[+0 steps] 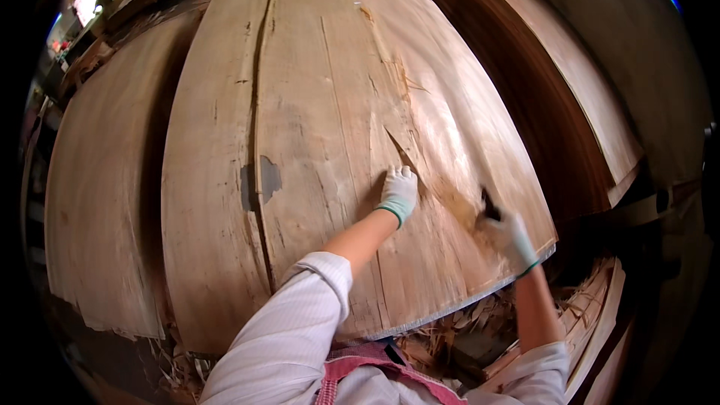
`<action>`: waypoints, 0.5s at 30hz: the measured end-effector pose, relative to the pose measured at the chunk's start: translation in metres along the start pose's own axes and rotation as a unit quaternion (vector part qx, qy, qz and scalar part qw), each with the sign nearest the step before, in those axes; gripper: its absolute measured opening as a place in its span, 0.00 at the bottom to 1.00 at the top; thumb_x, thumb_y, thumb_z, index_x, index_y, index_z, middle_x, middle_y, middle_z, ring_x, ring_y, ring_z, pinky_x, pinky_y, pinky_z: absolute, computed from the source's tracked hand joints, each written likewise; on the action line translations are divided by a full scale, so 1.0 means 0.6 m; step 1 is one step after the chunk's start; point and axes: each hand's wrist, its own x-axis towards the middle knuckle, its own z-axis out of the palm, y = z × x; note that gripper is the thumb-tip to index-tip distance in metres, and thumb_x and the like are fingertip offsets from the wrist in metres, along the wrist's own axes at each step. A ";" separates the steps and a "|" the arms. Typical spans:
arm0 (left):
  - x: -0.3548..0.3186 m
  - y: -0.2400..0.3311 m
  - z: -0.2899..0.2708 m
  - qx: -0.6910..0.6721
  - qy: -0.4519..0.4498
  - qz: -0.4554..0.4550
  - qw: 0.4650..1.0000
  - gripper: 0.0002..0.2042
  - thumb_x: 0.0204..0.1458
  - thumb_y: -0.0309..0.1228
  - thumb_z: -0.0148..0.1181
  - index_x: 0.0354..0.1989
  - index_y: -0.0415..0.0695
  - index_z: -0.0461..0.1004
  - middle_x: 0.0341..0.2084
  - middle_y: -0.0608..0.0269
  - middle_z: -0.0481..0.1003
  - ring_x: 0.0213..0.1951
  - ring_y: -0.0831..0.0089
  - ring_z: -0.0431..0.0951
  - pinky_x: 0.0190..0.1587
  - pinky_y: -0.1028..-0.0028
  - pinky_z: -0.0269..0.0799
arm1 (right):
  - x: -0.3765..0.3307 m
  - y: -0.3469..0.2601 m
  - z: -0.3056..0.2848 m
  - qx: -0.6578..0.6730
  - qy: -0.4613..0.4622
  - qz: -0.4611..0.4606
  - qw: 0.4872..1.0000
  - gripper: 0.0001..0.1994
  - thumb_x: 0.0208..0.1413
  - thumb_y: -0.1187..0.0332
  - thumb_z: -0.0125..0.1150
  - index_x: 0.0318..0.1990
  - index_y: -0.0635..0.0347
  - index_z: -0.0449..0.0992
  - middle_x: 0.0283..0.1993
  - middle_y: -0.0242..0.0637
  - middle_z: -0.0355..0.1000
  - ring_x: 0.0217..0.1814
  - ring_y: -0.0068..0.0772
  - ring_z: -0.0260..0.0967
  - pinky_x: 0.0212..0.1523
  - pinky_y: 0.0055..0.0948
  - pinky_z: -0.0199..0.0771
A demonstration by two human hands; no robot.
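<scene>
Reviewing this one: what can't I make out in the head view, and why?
All in the head view:
Dark object in the right hand: kind lost to motion blur.
Brownish patch between the hands: blurred; strip or surface unclear.
Left hand: hides whatever lies under its curled fingers.
Wood sheet: far end cut off by the top edge.
Red items, far left: too small to identify.

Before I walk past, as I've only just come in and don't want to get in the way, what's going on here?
A person is working on a large wood sheet. The gloved left hand rests on it, beside a narrow dark split. The gloved right hand, blurred, has a dark object in its grip over the sheet's lower right part; I can't tell what that object is. Wood scraps lie below the near edge.
</scene>
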 end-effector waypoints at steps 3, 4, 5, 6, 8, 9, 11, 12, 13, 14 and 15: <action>-0.004 0.007 0.002 0.084 -0.049 -0.041 0.994 0.17 0.57 0.32 0.44 0.53 0.46 0.70 0.56 0.58 0.67 0.57 0.61 0.67 0.62 0.58 0.53 | 0.005 -0.238 -0.013 0.067 -0.040 -0.144 0.987 0.04 0.51 0.70 0.60 0.33 0.60 0.78 0.24 0.25 0.67 0.25 0.16 0.61 0.26 0.20 0.61; -0.005 -0.004 -0.003 0.074 -0.066 -0.051 0.994 0.16 0.57 0.32 0.45 0.53 0.47 0.71 0.55 0.58 0.67 0.56 0.61 0.67 0.62 0.58 0.53 | 0.000 -0.314 -0.014 0.063 -0.059 -0.189 0.978 0.04 0.53 0.71 0.59 0.33 0.59 0.78 0.23 0.24 0.66 0.24 0.15 0.59 0.26 0.19 0.60; -0.001 -0.002 -0.012 0.062 -0.079 -0.050 0.994 0.16 0.57 0.32 0.45 0.53 0.47 0.71 0.55 0.58 0.68 0.56 0.61 0.68 0.62 0.58 0.54 | -0.006 -0.367 -0.015 0.023 -0.030 -0.301 0.953 0.05 0.55 0.70 0.58 0.33 0.59 0.78 0.22 0.23 0.64 0.23 0.15 0.57 0.25 0.19 0.59; 0.001 0.006 -0.010 0.059 -0.067 -0.054 0.995 0.16 0.57 0.32 0.45 0.52 0.48 0.71 0.53 0.58 0.69 0.55 0.62 0.69 0.61 0.57 0.54 | -0.015 -0.414 -0.021 -0.016 0.004 -0.406 0.914 0.06 0.57 0.68 0.57 0.33 0.59 0.79 0.21 0.22 0.62 0.22 0.14 0.56 0.24 0.19 0.57; 0.014 0.035 -0.022 0.045 -0.079 -0.025 0.996 0.14 0.57 0.32 0.45 0.49 0.49 0.73 0.51 0.59 0.71 0.53 0.64 0.70 0.59 0.56 0.56 | -0.034 -0.505 -0.054 0.118 -0.031 -0.399 0.909 0.08 0.59 0.67 0.56 0.35 0.59 0.78 0.22 0.22 0.62 0.21 0.14 0.54 0.23 0.19 0.56; 0.018 0.037 -0.024 0.040 -0.088 -0.021 0.995 0.13 0.57 0.32 0.45 0.47 0.49 0.74 0.49 0.59 0.72 0.52 0.65 0.71 0.59 0.55 0.57 | -0.046 -0.525 -0.066 0.104 -0.030 -0.453 0.885 0.11 0.59 0.61 0.56 0.37 0.58 0.78 0.22 0.22 0.62 0.22 0.15 0.55 0.24 0.20 0.57; 0.023 0.025 -0.017 -0.002 -0.079 -0.048 0.996 0.13 0.56 0.32 0.46 0.45 0.50 0.75 0.49 0.60 0.73 0.51 0.65 0.73 0.58 0.55 0.58 | -0.043 -0.542 -0.099 0.162 -0.008 -0.486 0.859 0.12 0.61 0.58 0.53 0.39 0.56 0.76 0.21 0.21 0.59 0.21 0.14 0.52 0.23 0.21 0.54; 0.029 0.006 -0.009 -0.023 -0.070 -0.068 0.995 0.12 0.56 0.33 0.47 0.45 0.50 0.75 0.49 0.60 0.73 0.50 0.65 0.73 0.57 0.56 0.58 | -0.035 -0.552 -0.114 0.236 0.010 -0.470 0.851 0.10 0.63 0.60 0.51 0.38 0.54 0.74 0.20 0.20 0.57 0.19 0.14 0.49 0.20 0.20 0.51; 0.031 0.010 -0.003 -0.051 -0.073 -0.068 0.994 0.13 0.55 0.34 0.49 0.46 0.50 0.75 0.49 0.59 0.73 0.50 0.65 0.74 0.57 0.56 0.59 | -0.034 -0.546 -0.136 0.258 0.040 -0.469 0.843 0.10 0.63 0.60 0.50 0.39 0.55 0.74 0.20 0.20 0.57 0.18 0.14 0.50 0.19 0.20 0.51; 0.032 0.011 -0.006 -0.078 -0.075 -0.070 0.992 0.13 0.54 0.34 0.50 0.46 0.50 0.74 0.49 0.59 0.73 0.50 0.64 0.74 0.57 0.57 0.59 | -0.047 -0.543 -0.152 0.242 0.073 -0.485 0.837 0.11 0.63 0.61 0.50 0.40 0.56 0.74 0.20 0.21 0.58 0.18 0.13 0.50 0.19 0.19 0.51; 0.033 -0.003 -0.007 -0.107 -0.085 -0.065 0.988 0.14 0.53 0.35 0.51 0.47 0.49 0.74 0.49 0.58 0.73 0.50 0.63 0.74 0.58 0.57 0.59 | -0.062 -0.541 -0.165 0.215 0.109 -0.501 0.831 0.11 0.63 0.61 0.50 0.40 0.58 0.74 0.20 0.21 0.58 0.18 0.13 0.51 0.18 0.18 0.52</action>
